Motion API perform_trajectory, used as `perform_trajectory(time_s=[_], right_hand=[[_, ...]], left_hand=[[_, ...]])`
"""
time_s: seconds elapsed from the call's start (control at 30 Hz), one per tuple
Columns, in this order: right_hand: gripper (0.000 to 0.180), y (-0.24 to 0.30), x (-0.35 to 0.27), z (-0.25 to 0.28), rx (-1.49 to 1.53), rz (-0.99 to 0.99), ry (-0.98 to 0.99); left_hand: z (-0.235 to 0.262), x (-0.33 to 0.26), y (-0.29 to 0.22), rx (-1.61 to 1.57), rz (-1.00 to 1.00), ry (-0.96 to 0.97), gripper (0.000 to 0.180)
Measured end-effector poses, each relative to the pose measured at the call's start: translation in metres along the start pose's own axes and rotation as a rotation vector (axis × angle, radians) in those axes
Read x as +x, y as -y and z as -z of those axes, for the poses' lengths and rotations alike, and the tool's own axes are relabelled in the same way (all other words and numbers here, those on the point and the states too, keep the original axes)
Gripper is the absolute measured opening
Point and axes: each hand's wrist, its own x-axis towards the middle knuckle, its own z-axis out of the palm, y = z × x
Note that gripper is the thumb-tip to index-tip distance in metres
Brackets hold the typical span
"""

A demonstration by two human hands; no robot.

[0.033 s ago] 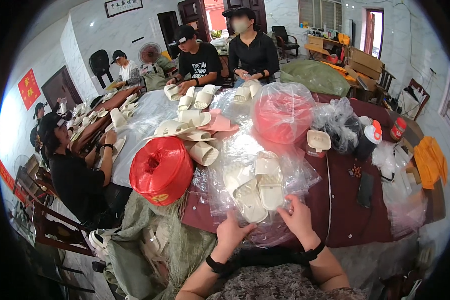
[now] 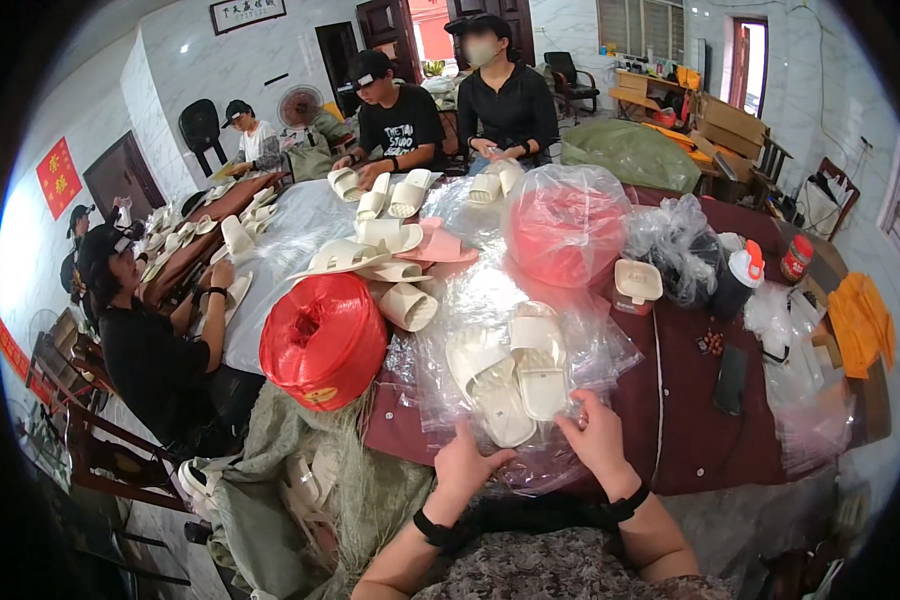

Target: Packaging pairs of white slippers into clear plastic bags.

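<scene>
At the near edge of the dark red table [image 2: 700, 420], a pair of cream slippers [image 2: 515, 375] lies side by side, soles up, inside a clear plastic bag [image 2: 580, 345] spread flat on the tabletop. The left hand [image 2: 465, 465] rests at the bag's near edge just below the left slipper, fingers loosely curled on the plastic; the right hand [image 2: 598, 435] pinches the film just beside the right slipper's heel. The two hands are apart, one at each lower corner of the pair. Left of the bag stands a big red spool of twine [image 2: 322, 340], above a grey-green woven sack [image 2: 300, 470] holding more slippers. Beyond lie loose cream slippers [image 2: 390, 250], a pink slipper [image 2: 440, 245] and a red spool wrapped in plastic [image 2: 567, 225]. Other people [image 2: 400, 120] sit around the table.
</scene>
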Motion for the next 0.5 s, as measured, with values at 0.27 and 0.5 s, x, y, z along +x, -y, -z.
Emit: perform_trajectory(time_s=[0.27,0.5], right_hand=[[0.04,0.0,-0.007,-0.004,0.036,-0.016,0.039],[0.043,-0.013,-0.009,0.0,0.074,0.022,0.07]], left_hand=[[-0.017,0.0,-0.008,0.165,-0.092,-0.105,0.106],[-0.021,0.016,0.001,0.03,0.01,-0.121,0.104]])
